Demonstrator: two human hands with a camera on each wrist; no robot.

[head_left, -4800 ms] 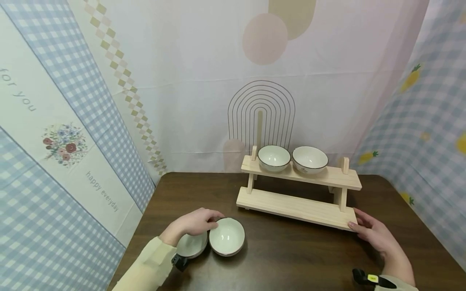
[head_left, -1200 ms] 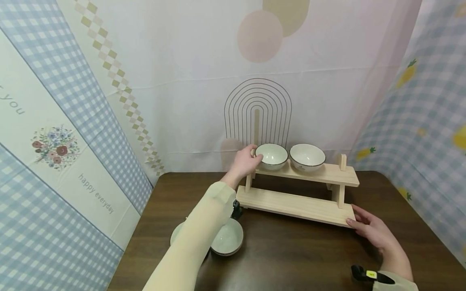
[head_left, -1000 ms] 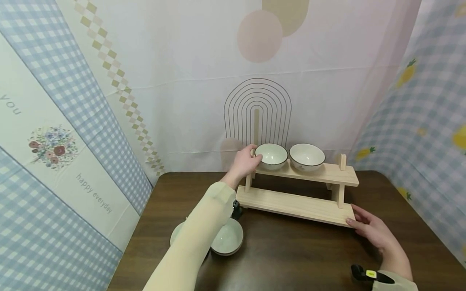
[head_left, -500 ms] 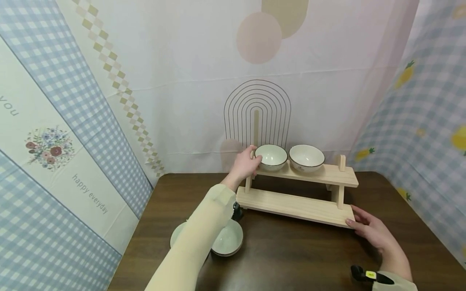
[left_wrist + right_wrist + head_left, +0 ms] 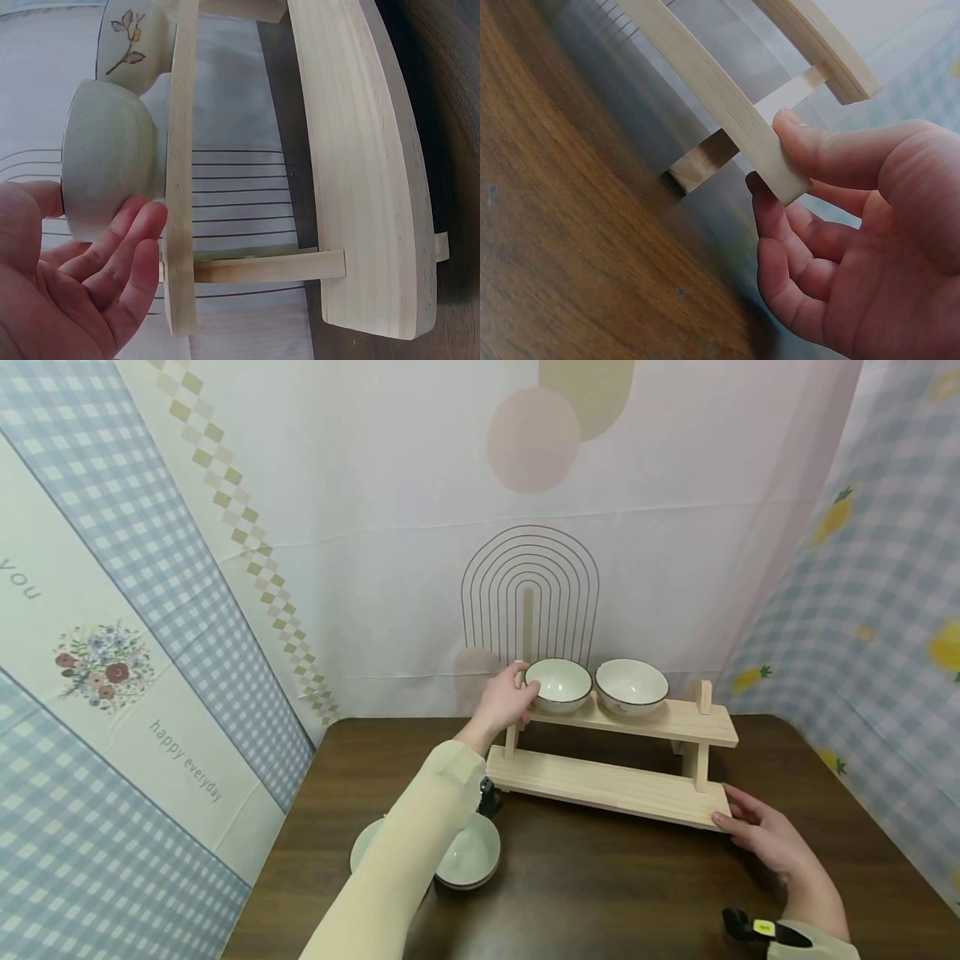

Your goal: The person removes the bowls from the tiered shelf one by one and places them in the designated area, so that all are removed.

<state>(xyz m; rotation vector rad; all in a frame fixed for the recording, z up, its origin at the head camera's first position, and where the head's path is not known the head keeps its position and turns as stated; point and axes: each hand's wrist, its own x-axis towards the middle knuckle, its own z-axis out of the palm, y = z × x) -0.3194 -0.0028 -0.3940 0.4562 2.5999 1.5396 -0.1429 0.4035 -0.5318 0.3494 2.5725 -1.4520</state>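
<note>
A two-tier wooden shelf (image 5: 607,783) stands on the table, its upper board (image 5: 182,187) bearing two white bowls with dark rims. My left hand (image 5: 504,697) holds the left bowl (image 5: 559,683) at its left side, thumb at the rim and fingers curved against the outer wall. Beside it sits the right bowl (image 5: 632,683), which shows a brown leaf print in the left wrist view. At the lower board's right end, my right hand (image 5: 765,831) pinches the shelf, with the thumb (image 5: 817,154) on top and curled fingers beneath.
Two more bowls sit on the table at front left: one bowl (image 5: 469,853) partly behind the left sleeve (image 5: 405,852), the other bowl (image 5: 365,841) mostly hidden by it. Upright pegs, such as the right peg (image 5: 704,697), rise at the upper board's ends. Patterned cloth hangs behind.
Since the oldest frame, my left hand has moved from the bowls on the table up to the left bowl on the shelf. Over the last second both hands stay put.
</note>
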